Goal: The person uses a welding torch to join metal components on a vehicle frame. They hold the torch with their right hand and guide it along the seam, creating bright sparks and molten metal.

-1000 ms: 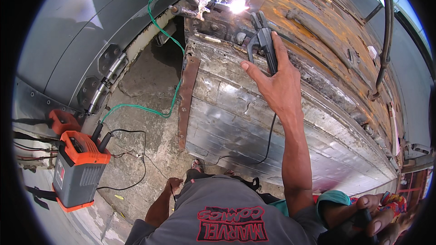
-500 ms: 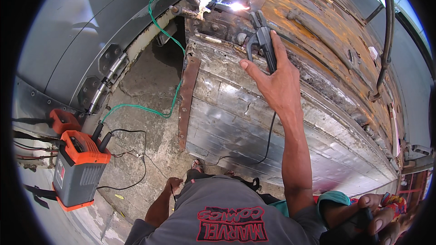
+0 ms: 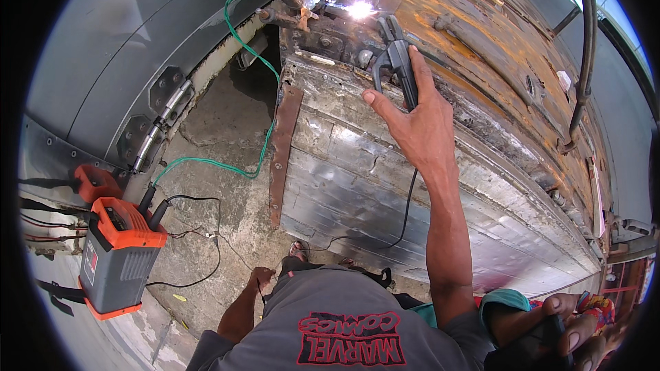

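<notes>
Head view, arranged from largest to smallest. We see a rusty metal deck [image 3: 495,62] slanting across the upper right, strewn with small debris along its far part. Below it stands a dented silver side wall [image 3: 371,199], its left end edged by a brown metal strip [image 3: 284,158]. At the upper left we find a grey panel [image 3: 89,48] with two bright hinges, and between panel and wall a strip of cracked concrete ground [image 3: 213,124]. Resting at the lower left, we note an orange and grey welding machine [image 3: 120,261], from which a green cable [image 3: 237,170] loops over the ground and up to the bolt-like metal rods [image 3: 278,17] near the corner. Our right grip [image 3: 430,124] is clasped around a black electrode holder [image 3: 399,69], thumb on its left and index finger along its right; the tool lies over the deck's near edge, its front end pointing up and left. Our left grip [image 3: 262,279] is low beside the torso, near a thin dark cord; we cannot tell whether it grasps anything. Just beyond the holder's front end glows a white arc [image 3: 360,9].
</notes>
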`<state>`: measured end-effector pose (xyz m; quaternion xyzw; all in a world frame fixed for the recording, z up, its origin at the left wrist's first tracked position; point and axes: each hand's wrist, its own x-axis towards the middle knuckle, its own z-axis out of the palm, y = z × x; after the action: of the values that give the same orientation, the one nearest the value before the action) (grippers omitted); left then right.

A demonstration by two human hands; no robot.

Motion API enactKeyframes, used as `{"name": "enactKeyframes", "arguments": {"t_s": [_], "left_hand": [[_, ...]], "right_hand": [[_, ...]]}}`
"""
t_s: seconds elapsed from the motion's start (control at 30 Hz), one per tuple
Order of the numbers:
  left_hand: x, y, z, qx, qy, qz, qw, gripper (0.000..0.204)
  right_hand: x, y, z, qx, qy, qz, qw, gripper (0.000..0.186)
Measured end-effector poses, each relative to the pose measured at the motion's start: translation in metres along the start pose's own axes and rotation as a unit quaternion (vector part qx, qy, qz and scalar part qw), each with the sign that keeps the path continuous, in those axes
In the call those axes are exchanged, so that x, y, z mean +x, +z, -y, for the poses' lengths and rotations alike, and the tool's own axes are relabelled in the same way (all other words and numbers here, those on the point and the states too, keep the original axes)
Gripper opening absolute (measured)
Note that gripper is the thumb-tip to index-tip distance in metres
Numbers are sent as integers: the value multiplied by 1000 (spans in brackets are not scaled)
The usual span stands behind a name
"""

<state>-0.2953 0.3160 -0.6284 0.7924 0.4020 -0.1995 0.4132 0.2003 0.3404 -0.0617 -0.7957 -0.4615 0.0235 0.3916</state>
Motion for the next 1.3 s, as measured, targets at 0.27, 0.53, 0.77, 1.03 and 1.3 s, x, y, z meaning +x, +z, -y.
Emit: {"name": "enactKeyframes", "arguments": {"t_s": [0.27, 0.53, 0.77, 1.03, 1.3], "left_hand": [[4, -1, 1, -55, -35, -7, 998, 21], [5, -4, -3, -114, -85, 13, 990, 16], [3, -12, -9, 188, 58, 39, 980, 17], [6, -5, -1, 56, 22, 34, 998, 21], [4, -3, -3, 129, 58, 29, 990, 19]], "right_hand": [[0, 0, 2, 2, 3, 1, 1000, 106], [1, 0, 1, -1, 5, 3, 1000, 102], [-1, -4, 6, 32, -18, -28, 999, 104], [-1, -5, 5, 33, -6, -24, 999, 103], [1, -3, 2, 33, -7, -20, 999, 98]]}}
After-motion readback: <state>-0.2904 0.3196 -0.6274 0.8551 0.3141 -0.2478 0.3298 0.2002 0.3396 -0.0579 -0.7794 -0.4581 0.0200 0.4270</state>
